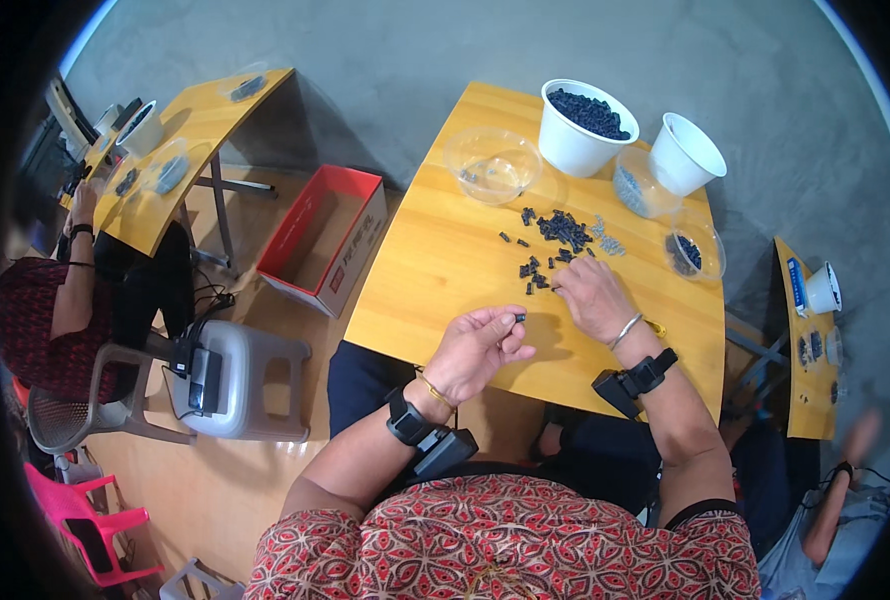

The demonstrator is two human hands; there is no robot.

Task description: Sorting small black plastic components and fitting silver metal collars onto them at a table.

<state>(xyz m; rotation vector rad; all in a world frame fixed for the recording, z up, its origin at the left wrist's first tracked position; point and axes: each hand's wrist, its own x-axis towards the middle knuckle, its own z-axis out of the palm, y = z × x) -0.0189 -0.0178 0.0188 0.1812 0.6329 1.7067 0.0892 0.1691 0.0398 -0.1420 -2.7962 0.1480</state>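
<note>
Yellow surface (415, 270): white tub (565, 147) of dark parts (587, 114) near far edge. Right hand (597, 300): fingertips at near side of loose dark pile (565, 231); grip hidden, cannot tell. Left hand (475, 347): thumb and fingers pinch one small dark piece (520, 318), over surface's near part.

A yellow wooden worktop (415, 290) carries scattered dark pieces (565, 229) with small grey pieces (611, 244) beside them. Toward its far side are a full white tub (569, 150), a second white tub (681, 165) and a clear bowl (510, 180); two more clear bowls (709, 264) line the right.
</note>
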